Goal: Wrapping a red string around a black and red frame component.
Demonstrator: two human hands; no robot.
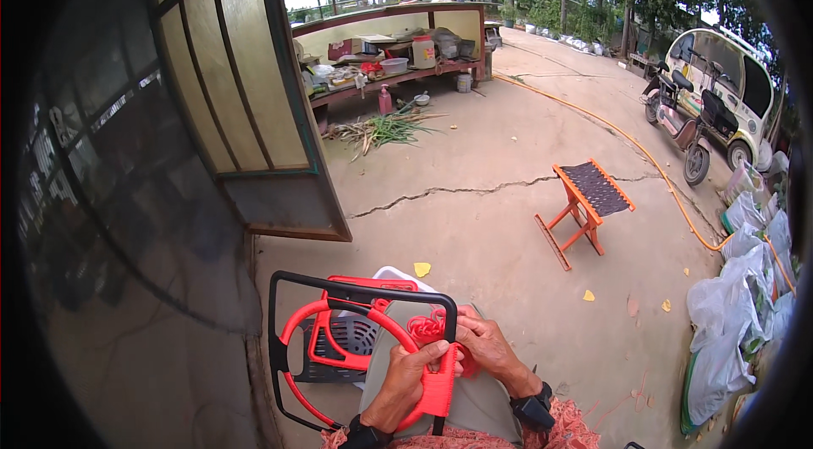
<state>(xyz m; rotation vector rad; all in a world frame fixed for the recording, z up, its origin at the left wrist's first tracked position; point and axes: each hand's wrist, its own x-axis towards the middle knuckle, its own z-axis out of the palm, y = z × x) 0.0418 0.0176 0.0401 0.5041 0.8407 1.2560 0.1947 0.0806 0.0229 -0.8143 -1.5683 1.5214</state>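
A black tubular frame (326,281) with a red ring (294,326) rests upright over my lap. Red cord is wound closely round one part of it, making a thick wrapped band (438,385). My left hand (405,377) grips the frame at this band, thumb on top. Just right of it, my right hand (491,352) has its fingers pinched together on red cord. A loose bundle of the cord (426,326) lies between the hands, partly behind the black bar. Under the ring sits a black slotted plastic piece (349,337), next to a second red frame (325,343).
An orange folding stool (593,191) with a dark woven seat stands ahead to the right. Filled plastic bags (728,305) line the right side; an orange hose (627,132) crosses the concrete. An open door panel (246,85) is at left. Farther off are a cluttered bench (398,77) and a scooter (690,123).
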